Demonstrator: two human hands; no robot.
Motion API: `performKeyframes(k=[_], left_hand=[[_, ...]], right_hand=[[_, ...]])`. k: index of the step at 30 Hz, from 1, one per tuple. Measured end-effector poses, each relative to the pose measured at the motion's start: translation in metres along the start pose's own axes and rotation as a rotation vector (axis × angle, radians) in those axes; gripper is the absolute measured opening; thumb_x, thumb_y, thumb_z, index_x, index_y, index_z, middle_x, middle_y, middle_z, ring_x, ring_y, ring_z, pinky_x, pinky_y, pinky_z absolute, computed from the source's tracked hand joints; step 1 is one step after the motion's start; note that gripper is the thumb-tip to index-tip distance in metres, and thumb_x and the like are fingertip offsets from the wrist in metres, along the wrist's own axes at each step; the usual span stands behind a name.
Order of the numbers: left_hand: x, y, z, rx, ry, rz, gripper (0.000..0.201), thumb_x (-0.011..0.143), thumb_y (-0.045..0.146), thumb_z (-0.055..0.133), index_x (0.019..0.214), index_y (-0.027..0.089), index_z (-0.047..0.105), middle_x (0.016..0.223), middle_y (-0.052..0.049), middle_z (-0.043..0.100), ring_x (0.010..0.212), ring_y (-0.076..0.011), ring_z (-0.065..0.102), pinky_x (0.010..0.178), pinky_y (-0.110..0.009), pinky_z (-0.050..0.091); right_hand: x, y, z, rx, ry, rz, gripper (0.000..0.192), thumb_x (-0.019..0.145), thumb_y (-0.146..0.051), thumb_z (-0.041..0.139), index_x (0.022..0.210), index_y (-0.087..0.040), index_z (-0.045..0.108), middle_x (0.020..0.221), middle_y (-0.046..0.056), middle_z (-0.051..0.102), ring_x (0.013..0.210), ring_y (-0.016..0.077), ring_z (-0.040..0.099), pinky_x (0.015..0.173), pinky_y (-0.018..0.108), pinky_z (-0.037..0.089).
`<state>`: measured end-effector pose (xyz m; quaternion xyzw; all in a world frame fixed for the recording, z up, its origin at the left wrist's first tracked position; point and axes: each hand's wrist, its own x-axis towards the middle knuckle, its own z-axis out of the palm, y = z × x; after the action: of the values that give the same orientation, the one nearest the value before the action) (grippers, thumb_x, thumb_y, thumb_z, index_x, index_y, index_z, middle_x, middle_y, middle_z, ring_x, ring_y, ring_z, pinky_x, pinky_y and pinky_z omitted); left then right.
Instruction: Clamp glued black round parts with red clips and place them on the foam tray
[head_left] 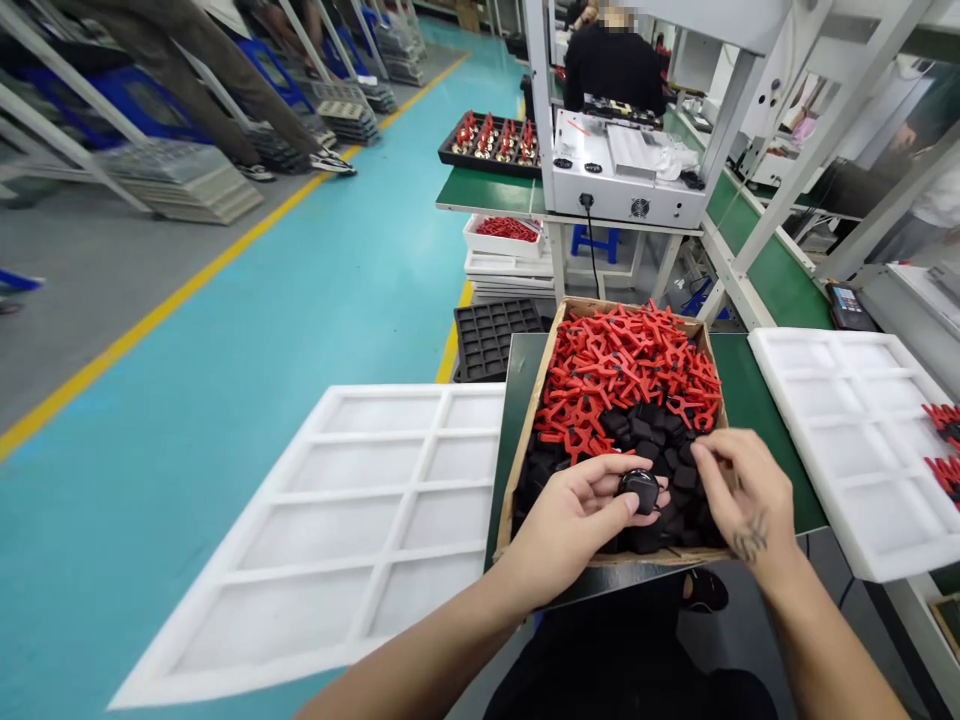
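My left hand (592, 505) is closed around a small glossy black watch-like case (639, 490), held between thumb and fingers with its shiny face upward. Beneath both hands is a cardboard box (530, 420). Red plastic spring clamps (622, 350) are heaped in its far part, and small matte black blocks (679, 470) fill the near part. My right hand (746, 490) is over the box's right side, its thumb and fingertips pinched together by the black blocks. Whatever may be between those fingertips is too small to make out.
White foam trays with compartments stand at left (382, 520) and right (862, 440); the right one carries red clamps at its edge. Ahead are a white machine (622, 170), a black tray of clamped parts (491, 142) and a black grid tray (495, 335). A seated person (615, 65) is beyond.
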<state>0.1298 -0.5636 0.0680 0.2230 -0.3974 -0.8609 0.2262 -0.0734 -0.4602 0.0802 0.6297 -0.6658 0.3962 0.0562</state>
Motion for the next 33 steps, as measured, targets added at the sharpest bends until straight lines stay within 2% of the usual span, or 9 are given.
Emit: performKeyframes(k=[3, 8, 10, 12, 17, 20, 25, 29, 33], left_hand=[[0.001, -0.001, 0.0, 0.003, 0.006, 0.016, 0.04, 0.085, 0.035, 0.092, 0.117, 0.015, 0.079, 0.108, -0.013, 0.086, 0.105, -0.0293, 0.082, 0.097, -0.044, 0.068], [0.001, -0.001, -0.001, -0.002, 0.008, 0.03, 0.043, 0.085, 0.038, 0.092, 0.119, 0.016, 0.078, 0.111, -0.014, 0.086, 0.111, -0.0327, 0.081, 0.097, -0.046, 0.068], [0.0, 0.001, -0.001, 0.003, 0.007, 0.032, 0.043, 0.085, 0.039, 0.092, 0.119, 0.016, 0.078, 0.112, -0.015, 0.086, 0.114, -0.0341, 0.08, 0.098, -0.047, 0.067], [-0.001, 0.002, 0.0, 0.012, 0.012, 0.034, 0.044, 0.085, 0.04, 0.092, 0.118, 0.015, 0.078, 0.112, -0.015, 0.086, 0.116, -0.0353, 0.08, 0.099, -0.048, 0.067], [-0.001, 0.003, 0.003, 0.019, 0.031, 0.046, 0.043, 0.084, 0.039, 0.092, 0.118, 0.016, 0.078, 0.107, -0.014, 0.086, 0.115, -0.0361, 0.08, 0.101, -0.051, 0.066], [0.0, 0.002, 0.003, 0.011, 0.042, 0.057, 0.043, 0.084, 0.039, 0.093, 0.118, 0.016, 0.079, 0.108, -0.013, 0.085, 0.112, -0.0347, 0.081, 0.1, -0.052, 0.066], [0.0, 0.002, 0.003, -0.001, 0.048, 0.062, 0.043, 0.083, 0.038, 0.093, 0.117, 0.017, 0.079, 0.109, -0.014, 0.085, 0.112, -0.0345, 0.08, 0.1, -0.051, 0.066], [-0.001, 0.003, 0.003, -0.008, 0.054, 0.07, 0.041, 0.084, 0.035, 0.092, 0.118, 0.017, 0.078, 0.108, -0.013, 0.085, 0.111, -0.0337, 0.08, 0.1, -0.05, 0.066], [-0.002, 0.002, 0.003, -0.035, 0.051, 0.072, 0.039, 0.085, 0.034, 0.092, 0.117, 0.015, 0.078, 0.106, -0.013, 0.086, 0.112, -0.0337, 0.081, 0.101, -0.05, 0.066]], right_hand=[[0.018, 0.027, -0.001, -0.195, -0.054, 0.101, 0.011, 0.107, -0.027, 0.06, 0.101, -0.024, 0.069, 0.097, 0.009, 0.069, 0.092, 0.0284, 0.067, 0.084, 0.044, 0.056], [0.042, 0.054, 0.001, -0.325, -0.051, 0.171, 0.024, 0.11, -0.04, 0.053, 0.111, -0.022, 0.068, 0.103, 0.013, 0.068, 0.099, 0.0328, 0.065, 0.092, 0.047, 0.053], [0.051, 0.061, 0.004, -0.316, -0.017, 0.237, 0.032, 0.109, -0.049, 0.052, 0.106, -0.022, 0.069, 0.102, 0.014, 0.067, 0.101, 0.0344, 0.063, 0.094, 0.048, 0.05], [0.059, 0.069, 0.008, -0.275, -0.013, 0.285, 0.039, 0.108, -0.055, 0.051, 0.092, -0.023, 0.068, 0.095, 0.013, 0.066, 0.098, 0.0339, 0.062, 0.094, 0.048, 0.049], [0.07, 0.084, 0.01, -0.132, -0.059, 0.347, 0.052, 0.104, -0.063, 0.053, 0.07, -0.025, 0.06, 0.076, 0.004, 0.058, 0.075, 0.0246, 0.058, 0.078, 0.039, 0.048], [0.066, 0.084, 0.003, -0.019, -0.053, 0.41, 0.055, 0.101, -0.069, 0.053, 0.07, -0.023, 0.061, 0.076, 0.004, 0.06, 0.075, 0.0237, 0.06, 0.076, 0.038, 0.047], [0.052, 0.07, -0.008, 0.221, -0.088, 0.511, 0.059, 0.096, -0.077, 0.057, 0.078, -0.022, 0.066, 0.096, 0.009, 0.076, 0.093, 0.0262, 0.07, 0.081, 0.037, 0.054], [0.047, 0.05, -0.01, 0.494, -0.168, 0.648, 0.054, 0.1, -0.074, 0.055, 0.085, -0.022, 0.061, 0.087, 0.009, 0.08, 0.078, 0.0231, 0.075, 0.072, 0.036, 0.059], [0.036, 0.025, -0.013, 0.861, -0.22, 0.777, 0.048, 0.095, -0.068, 0.071, 0.09, -0.021, 0.06, 0.095, 0.011, 0.082, 0.08, 0.0213, 0.077, 0.07, 0.032, 0.059]])
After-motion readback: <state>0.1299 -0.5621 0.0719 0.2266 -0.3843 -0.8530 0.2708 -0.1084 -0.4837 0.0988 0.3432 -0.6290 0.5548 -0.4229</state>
